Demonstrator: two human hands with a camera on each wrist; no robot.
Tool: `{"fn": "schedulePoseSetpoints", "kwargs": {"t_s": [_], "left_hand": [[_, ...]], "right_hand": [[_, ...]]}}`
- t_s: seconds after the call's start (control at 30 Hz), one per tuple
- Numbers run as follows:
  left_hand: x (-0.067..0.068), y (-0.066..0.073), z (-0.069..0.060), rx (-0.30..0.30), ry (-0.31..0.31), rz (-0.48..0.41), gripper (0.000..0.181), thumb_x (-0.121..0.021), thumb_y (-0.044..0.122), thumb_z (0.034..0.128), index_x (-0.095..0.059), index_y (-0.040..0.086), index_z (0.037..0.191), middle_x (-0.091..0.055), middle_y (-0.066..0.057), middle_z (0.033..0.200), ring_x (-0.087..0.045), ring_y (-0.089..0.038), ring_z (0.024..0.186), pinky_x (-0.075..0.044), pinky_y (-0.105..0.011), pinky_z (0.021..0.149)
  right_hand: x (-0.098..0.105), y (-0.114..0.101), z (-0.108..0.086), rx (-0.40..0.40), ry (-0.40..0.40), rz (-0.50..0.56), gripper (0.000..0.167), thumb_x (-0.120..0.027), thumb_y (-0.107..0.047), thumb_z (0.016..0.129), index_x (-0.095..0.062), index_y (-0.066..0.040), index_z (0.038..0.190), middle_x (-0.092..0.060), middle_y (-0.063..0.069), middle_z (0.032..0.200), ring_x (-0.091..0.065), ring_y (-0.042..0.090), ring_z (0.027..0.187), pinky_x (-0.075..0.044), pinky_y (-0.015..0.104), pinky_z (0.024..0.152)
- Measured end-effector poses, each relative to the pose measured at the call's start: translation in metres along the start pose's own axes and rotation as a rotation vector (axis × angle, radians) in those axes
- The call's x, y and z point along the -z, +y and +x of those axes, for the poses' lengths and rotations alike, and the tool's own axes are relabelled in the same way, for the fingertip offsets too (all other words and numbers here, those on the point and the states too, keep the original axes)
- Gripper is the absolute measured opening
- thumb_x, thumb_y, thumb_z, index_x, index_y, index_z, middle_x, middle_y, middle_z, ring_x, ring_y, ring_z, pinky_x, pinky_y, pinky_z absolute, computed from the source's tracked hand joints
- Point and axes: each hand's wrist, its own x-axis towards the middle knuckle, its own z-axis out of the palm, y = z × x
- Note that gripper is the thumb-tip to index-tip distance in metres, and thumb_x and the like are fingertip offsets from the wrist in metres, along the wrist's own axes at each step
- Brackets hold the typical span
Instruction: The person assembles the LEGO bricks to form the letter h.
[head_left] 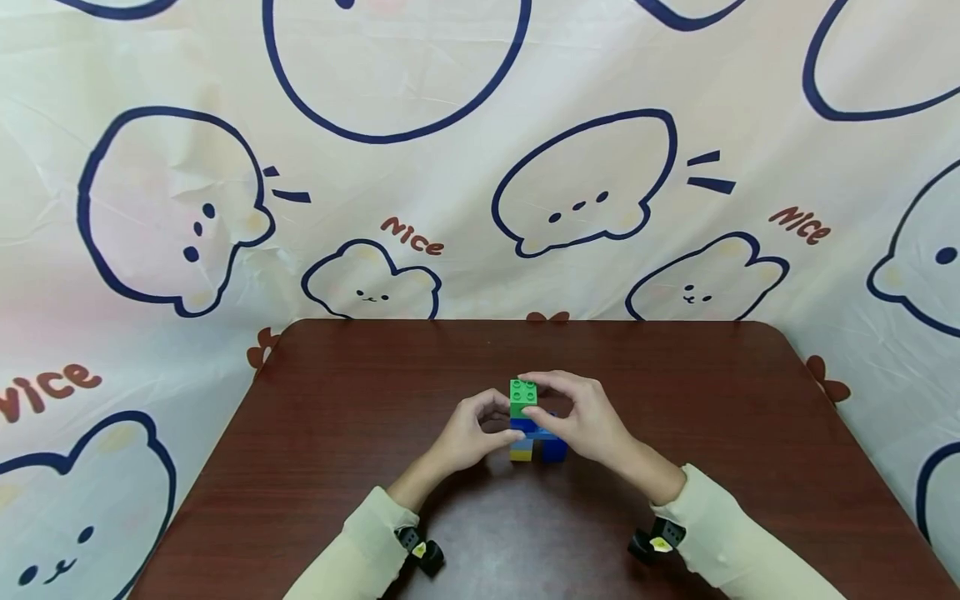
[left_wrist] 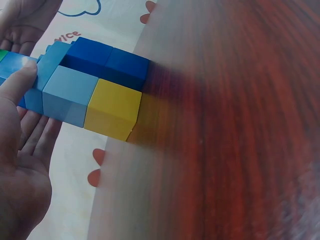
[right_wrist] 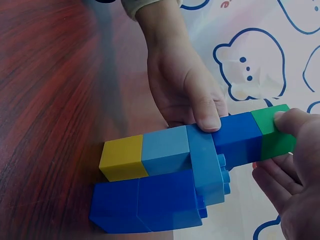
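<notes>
A toy-brick build stands on the table in front of me. One leg is a yellow brick [right_wrist: 122, 159] under a light blue brick [right_wrist: 166, 150]. Beside it, the other leg is two dark blue bricks [right_wrist: 167, 204]. A wider mid-blue brick [right_wrist: 206, 172] bridges both legs, carrying an upper blue brick [right_wrist: 240, 142] with a green brick [right_wrist: 272, 139] on top. My left hand [head_left: 467, 433] holds the build at the upper blue brick, its thumb near the bridge. From the right, my right hand [head_left: 592, 421] pinches the green brick between thumb and fingers.
The brown table [head_left: 360, 375] has rounded far corners. A pale cloth [head_left: 465, 183] printed with cartoon bears hangs behind and around it. Small black devices [head_left: 420, 550] sit at both wrists, over pale sleeves [head_left: 360, 542].
</notes>
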Motion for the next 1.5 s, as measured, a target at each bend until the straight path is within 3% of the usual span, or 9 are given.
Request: {"fn": "schedulePoseSetpoints", "kwargs": {"t_s": [0.2, 0.37, 0.6, 0.83, 1.07, 1.13, 1.23, 1.37, 1.5], "left_hand": [[0.002, 0.001, 0.001, -0.003, 0.005, 0.02, 0.025, -0.078, -0.003, 0.0874, -0.063, -0.005, 0.107, -0.069, -0.018, 0.108, -0.068, -0.033, 0.104, -0.057, -0.043, 0.091], [0.0, 0.002, -0.001, 0.005, 0.0, 0.004, 0.025, -0.077, -0.002, 0.088, -0.063, -0.005, 0.108, -0.068, -0.02, 0.109, -0.068, -0.035, 0.106, -0.056, -0.047, 0.092], [-0.001, -0.002, -0.001, 0.0, 0.001, -0.004, 0.025, -0.077, -0.002, 0.088, -0.063, -0.006, 0.108, -0.068, -0.021, 0.11, -0.067, -0.036, 0.105, -0.055, -0.052, 0.092], [-0.002, -0.004, -0.001, 0.006, -0.001, -0.013, 0.026, -0.076, -0.003, 0.0885, -0.063, -0.006, 0.11, -0.068, -0.021, 0.111, -0.068, -0.036, 0.106, -0.056, -0.048, 0.093], [-0.002, -0.006, -0.001, -0.002, -0.006, -0.008, 0.025, -0.076, -0.003, 0.089, -0.062, -0.006, 0.11, -0.069, -0.021, 0.112, -0.068, -0.035, 0.106, -0.056, -0.047, 0.092], [-0.002, -0.013, 0.0, 0.006, -0.009, -0.013, 0.026, -0.076, -0.004, 0.0885, -0.062, -0.007, 0.11, -0.069, -0.021, 0.112, -0.068, -0.036, 0.107, -0.055, -0.05, 0.093], [-0.003, -0.025, 0.002, 0.011, -0.01, -0.013, 0.027, -0.076, -0.005, 0.0879, -0.062, -0.006, 0.111, -0.068, -0.021, 0.111, -0.068, -0.038, 0.107, -0.054, -0.053, 0.093], [-0.004, -0.035, 0.003, 0.019, 0.001, -0.012, 0.029, -0.077, -0.005, 0.087, -0.063, -0.004, 0.112, -0.069, -0.019, 0.111, -0.068, -0.037, 0.107, -0.055, -0.053, 0.093], [-0.003, -0.038, 0.002, 0.019, 0.011, -0.012, 0.029, -0.079, 0.0, 0.0869, -0.063, 0.0, 0.111, -0.071, -0.014, 0.111, -0.069, -0.03, 0.105, -0.056, -0.047, 0.093]], "right_hand": [[0.003, 0.0, 0.001, 0.018, -0.021, -0.074, 0.047, -0.084, -0.011, 0.085, -0.068, -0.006, 0.129, -0.071, 0.008, 0.119, -0.071, 0.02, 0.104, -0.06, 0.039, 0.084], [0.003, 0.0, -0.001, 0.035, -0.019, -0.093, 0.05, -0.084, -0.011, 0.085, -0.067, -0.006, 0.131, -0.071, 0.008, 0.119, -0.071, 0.02, 0.104, -0.06, 0.036, 0.084], [0.001, 0.002, -0.004, 0.051, -0.016, -0.094, 0.054, -0.085, -0.011, 0.084, -0.065, -0.006, 0.133, -0.071, 0.009, 0.117, -0.071, 0.022, 0.103, -0.061, 0.042, 0.08], [-0.002, 0.005, -0.008, 0.017, -0.017, -0.032, 0.057, -0.083, -0.007, 0.086, -0.061, -0.007, 0.138, -0.07, 0.011, 0.119, -0.072, 0.023, 0.102, -0.061, 0.04, 0.078], [-0.001, 0.004, -0.009, -0.013, -0.018, -0.087, 0.069, -0.084, -0.011, 0.085, -0.055, -0.012, 0.147, -0.069, 0.009, 0.126, -0.07, 0.019, 0.105, -0.059, 0.039, 0.085], [0.0, 0.003, -0.01, -0.022, -0.022, -0.1, 0.071, -0.084, -0.012, 0.084, -0.054, -0.012, 0.148, -0.069, 0.01, 0.127, -0.07, 0.02, 0.105, -0.059, 0.036, 0.086], [0.002, 0.002, -0.013, -0.042, -0.029, -0.114, 0.072, -0.085, -0.014, 0.084, -0.053, -0.013, 0.149, -0.068, 0.01, 0.128, -0.07, 0.021, 0.094, -0.06, 0.028, 0.069], [0.004, 0.006, -0.02, -0.064, -0.032, -0.084, 0.071, -0.084, -0.016, 0.085, -0.053, -0.012, 0.148, -0.067, 0.012, 0.127, -0.07, 0.029, 0.097, -0.061, 0.037, 0.073], [0.007, 0.015, -0.031, -0.085, -0.009, -0.039, 0.064, -0.083, -0.013, 0.086, -0.057, -0.01, 0.144, -0.067, 0.011, 0.126, -0.068, 0.034, 0.111, -0.056, 0.05, 0.09]]}}
